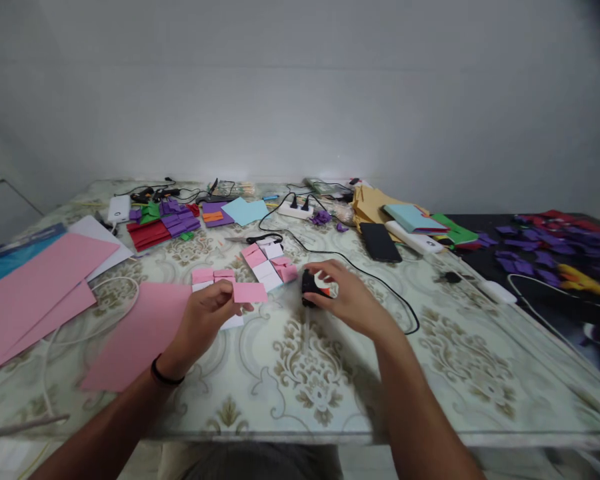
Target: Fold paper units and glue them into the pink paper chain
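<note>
A small pink paper piece (pixel 251 292) is pinched between the thumb and fingers of my left hand (pixel 207 313). Just behind that hand lie folded pink and white pieces (pixel 213 275). My right hand (pixel 347 293) curls around a small black tape dispenser (pixel 309 287) with an orange patch, on or just above the table; its far side is hidden by my fingers. Between the hands and a little farther back is another group of pink and white folded papers (pixel 267 273). Scissors (pixel 265 239) with black handles rest behind it.
Large pink sheets (pixel 35 293) cover the left side. A power strip (pixel 296 210) stands at the back, its black cable looping past my right hand. A black phone (pixel 380 241) lies to the right, beside stacked coloured papers (pixel 415 219). Purple folded pieces (pixel 540 243) fill a dark surface far right.
</note>
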{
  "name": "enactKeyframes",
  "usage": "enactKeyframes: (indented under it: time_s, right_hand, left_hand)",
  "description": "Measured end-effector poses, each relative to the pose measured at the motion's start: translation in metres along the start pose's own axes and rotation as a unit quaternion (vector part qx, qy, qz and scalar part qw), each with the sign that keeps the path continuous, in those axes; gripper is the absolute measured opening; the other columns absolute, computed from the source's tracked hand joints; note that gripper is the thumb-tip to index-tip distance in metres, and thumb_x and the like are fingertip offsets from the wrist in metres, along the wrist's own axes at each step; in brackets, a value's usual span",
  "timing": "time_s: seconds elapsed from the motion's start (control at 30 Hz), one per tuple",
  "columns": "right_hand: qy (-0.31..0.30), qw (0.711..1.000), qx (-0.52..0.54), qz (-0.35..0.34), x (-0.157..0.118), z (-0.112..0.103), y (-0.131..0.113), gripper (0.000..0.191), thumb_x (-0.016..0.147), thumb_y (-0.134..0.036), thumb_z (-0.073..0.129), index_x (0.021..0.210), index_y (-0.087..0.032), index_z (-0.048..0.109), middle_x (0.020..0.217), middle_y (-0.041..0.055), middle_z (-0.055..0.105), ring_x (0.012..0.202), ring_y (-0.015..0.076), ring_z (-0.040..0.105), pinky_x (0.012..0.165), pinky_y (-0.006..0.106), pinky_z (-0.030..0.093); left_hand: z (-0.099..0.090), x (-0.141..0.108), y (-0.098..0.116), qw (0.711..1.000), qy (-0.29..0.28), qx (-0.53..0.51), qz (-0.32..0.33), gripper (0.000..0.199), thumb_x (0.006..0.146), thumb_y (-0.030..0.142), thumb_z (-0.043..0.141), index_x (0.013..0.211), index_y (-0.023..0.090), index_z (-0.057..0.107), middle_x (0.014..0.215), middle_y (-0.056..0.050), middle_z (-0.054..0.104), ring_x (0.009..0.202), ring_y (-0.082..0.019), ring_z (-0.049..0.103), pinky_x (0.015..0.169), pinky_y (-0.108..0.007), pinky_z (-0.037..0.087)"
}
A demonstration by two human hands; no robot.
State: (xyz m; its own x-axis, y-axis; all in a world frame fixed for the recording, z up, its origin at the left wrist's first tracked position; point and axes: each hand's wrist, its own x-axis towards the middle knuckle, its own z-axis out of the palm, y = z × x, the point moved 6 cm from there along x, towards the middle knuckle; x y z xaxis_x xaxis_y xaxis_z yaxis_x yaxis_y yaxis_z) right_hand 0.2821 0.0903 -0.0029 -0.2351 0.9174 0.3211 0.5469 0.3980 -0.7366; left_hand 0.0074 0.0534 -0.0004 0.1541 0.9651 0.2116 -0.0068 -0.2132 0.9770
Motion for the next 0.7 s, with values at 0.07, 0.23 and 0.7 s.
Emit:
enactKeyframes:
  time_s: [0.07,0.23,0.7]
  right_hand:
    - [-0.005,0.997,-0.067,0.047,0.001,-0.013,0.027,0.058,0.072,-0.027,0.087,0.127,-0.023,0.069,0.121,0.0112,0.065,0.099,0.0273,0.066,0.095,0.049,0.055]
    - [-0.008,0.999,-0.046,0.016,0.003,-0.004,0.019,0.038,0.081,-0.032,0.081,0.117,-0.022,0.069,0.115,0.0101,0.066,0.102,0.0268,0.066,0.098,0.049,0.054]
    - [-0.067,0.933,0.352,0.035,-0.016,0.082,-0.048,0.033,0.083,-0.044,0.084,0.107,-0.023,0.075,0.101,0.0042,0.075,0.091,0.0197,0.070,0.086,0.034,0.055]
  left_hand:
    - [-0.001,0.000,-0.001,1.000,0.007,-0.006,-0.009,0.009,0.087,0.025,0.073,0.085,0.017,0.075,0.079,-0.005,0.077,0.071,-0.016,0.068,0.068,-0.028,0.054]
    - [0.000,0.000,-0.003,0.999,0.013,-0.025,-0.029,0.009,0.081,0.024,0.078,0.081,0.017,0.073,0.076,-0.004,0.075,0.073,-0.017,0.070,0.066,-0.027,0.053]
    - [0.015,-0.004,-0.004,0.998,-0.055,-0.002,-0.022,0.010,0.079,0.021,0.075,0.073,0.017,0.070,0.080,-0.003,0.064,0.079,-0.016,0.061,0.073,-0.028,0.047]
